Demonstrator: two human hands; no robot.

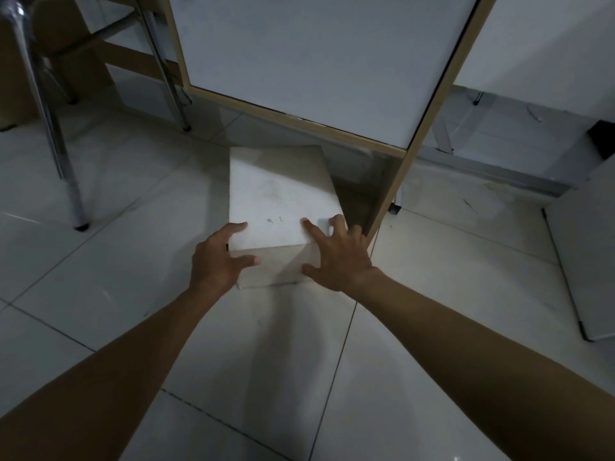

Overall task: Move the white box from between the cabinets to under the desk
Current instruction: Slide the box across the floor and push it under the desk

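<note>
The white box (279,194) lies on the tiled floor, its far end under the raised bottom of a white cabinet with a wood frame (299,61). Small handwriting marks its top near the front edge. My left hand (223,257) holds the box's near left corner, fingers on the top and thumb on the front face. My right hand (336,254) is spread over the near right corner, fingers on top and thumb on the front face. Both forearms reach in from the bottom of the view.
Chrome chair legs (50,128) stand at the left, with a wooden desk frame (133,58) behind them. Another white cabinet (585,254) stands at the right edge. A small caster (395,207) sits by the cabinet's right panel. Bare floor tiles (133,277) surround the box.
</note>
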